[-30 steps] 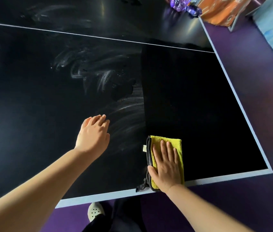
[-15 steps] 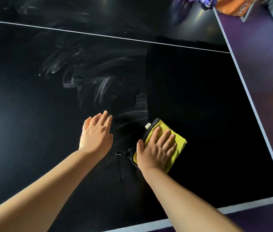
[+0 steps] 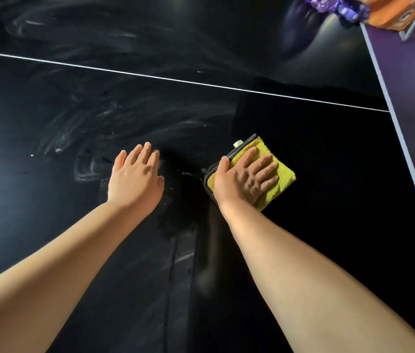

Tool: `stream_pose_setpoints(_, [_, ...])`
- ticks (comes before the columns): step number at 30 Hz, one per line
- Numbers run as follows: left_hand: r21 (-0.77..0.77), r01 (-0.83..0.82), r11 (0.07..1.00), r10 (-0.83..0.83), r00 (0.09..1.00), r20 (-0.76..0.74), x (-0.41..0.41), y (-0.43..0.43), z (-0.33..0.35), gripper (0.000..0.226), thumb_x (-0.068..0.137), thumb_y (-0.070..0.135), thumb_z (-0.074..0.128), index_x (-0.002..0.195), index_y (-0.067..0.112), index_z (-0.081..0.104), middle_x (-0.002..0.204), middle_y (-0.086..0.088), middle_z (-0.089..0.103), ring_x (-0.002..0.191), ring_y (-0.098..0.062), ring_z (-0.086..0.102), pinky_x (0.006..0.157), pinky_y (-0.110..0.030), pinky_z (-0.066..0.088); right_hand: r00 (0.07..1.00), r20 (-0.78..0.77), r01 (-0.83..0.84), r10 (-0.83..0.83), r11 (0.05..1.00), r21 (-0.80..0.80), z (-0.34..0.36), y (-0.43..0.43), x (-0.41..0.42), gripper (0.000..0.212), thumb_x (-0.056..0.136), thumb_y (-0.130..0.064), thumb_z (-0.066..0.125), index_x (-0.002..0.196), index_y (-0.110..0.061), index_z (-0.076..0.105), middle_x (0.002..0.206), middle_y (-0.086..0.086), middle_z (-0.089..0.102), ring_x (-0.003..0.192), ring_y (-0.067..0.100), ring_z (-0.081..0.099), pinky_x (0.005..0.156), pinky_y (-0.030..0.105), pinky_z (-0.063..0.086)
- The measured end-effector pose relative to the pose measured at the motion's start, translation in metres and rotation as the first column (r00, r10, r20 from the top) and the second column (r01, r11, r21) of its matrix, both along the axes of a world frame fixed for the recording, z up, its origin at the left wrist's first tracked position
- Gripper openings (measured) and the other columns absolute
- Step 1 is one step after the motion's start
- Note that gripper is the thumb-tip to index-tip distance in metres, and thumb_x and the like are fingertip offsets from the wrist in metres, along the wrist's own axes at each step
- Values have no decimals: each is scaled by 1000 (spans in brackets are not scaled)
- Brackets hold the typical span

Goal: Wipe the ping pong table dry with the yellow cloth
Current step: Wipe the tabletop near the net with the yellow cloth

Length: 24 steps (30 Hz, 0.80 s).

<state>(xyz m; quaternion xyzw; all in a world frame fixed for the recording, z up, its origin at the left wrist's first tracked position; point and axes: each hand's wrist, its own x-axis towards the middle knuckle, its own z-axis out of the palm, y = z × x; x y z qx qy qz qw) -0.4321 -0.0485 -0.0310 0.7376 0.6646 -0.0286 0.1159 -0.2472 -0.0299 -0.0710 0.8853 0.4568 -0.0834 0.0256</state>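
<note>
viewed from above, looking down both bare forearms. pressed flat under the right hand (image 3: 244, 179), fingers straight and slightly spread: folded yellow cloth (image 3: 281, 174) on the black ping pong table (image 3: 328, 225). cloth's long axis angled forward and rightward, in line with the fingers. just to the left, apart from the cloth: left hand (image 3: 135, 179), fingers straight and close together, empty. pale wet streaks (image 3: 94, 138) ahead and left of that hand, so probably a leftward sweep next. since half a second ago, cloth and right hand further forward, left hand hardly shifted.
</note>
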Motion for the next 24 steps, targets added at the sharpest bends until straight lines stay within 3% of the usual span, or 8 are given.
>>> stream_pose_setpoints(4, [9, -32, 999, 32, 999, 21, -7, 22, -9, 53, 97, 29, 37, 146, 12, 30, 155, -4, 22, 143, -19, 19, 117, -35, 5, 1000, 29, 12, -13, 1000, 19, -3, 56, 6, 80, 98, -61, 24, 157, -14, -1, 162, 24, -5, 148, 44, -8, 119, 59, -5])
stream_pose_setpoints(10, [82, -12, 997, 7, 998, 61, -9, 26, -21, 44, 93, 21, 42, 132, 2, 52, 141, -15, 46, 130, -31, 45, 112, -39, 24, 998, 29, -47, 47, 999, 23, -6, 125, 15, 81, 97, -63, 24, 157, -14, 0, 162, 23, -4, 148, 44, -8, 119, 59, -5])
stream_pose_setpoints(16, [66, -2, 998, -1, 999, 43, -9, 29, -20, 44, 96, 20, 43, 137, 4, 46, 144, -12, 41, 135, -27, 38, 114, -37, 20, 970, 43, -241, 239, 970, 31, -3, 183, 23, 77, 98, -59, 25, 158, -16, 4, 163, 21, -1, 150, 40, -5, 120, 56, -5])
stream_pose_setpoints(21, [0, 12, 1000, -12, 1000, -8, -9, 29, -16, 53, 99, 25, 29, 150, 13, 19, 157, -3, 14, 145, -17, 12, 116, -29, 0, 799, 57, -597, 599, 801, -51, -3, 202, 36, 64, 101, -43, 26, 158, -25, 2, 165, 10, -6, 151, 31, -7, 121, 51, -4])
stream_pose_setpoints(24, [-18, 7, 1000, -8, 999, -52, -7, 29, -13, 54, 100, 27, 25, 151, 15, 13, 158, -1, 8, 146, -15, 7, 116, -28, -3, 663, 45, -742, 747, 664, -87, 0, 188, 37, 64, 101, -42, 25, 157, -27, -1, 165, 6, -11, 151, 27, -12, 122, 47, -6])
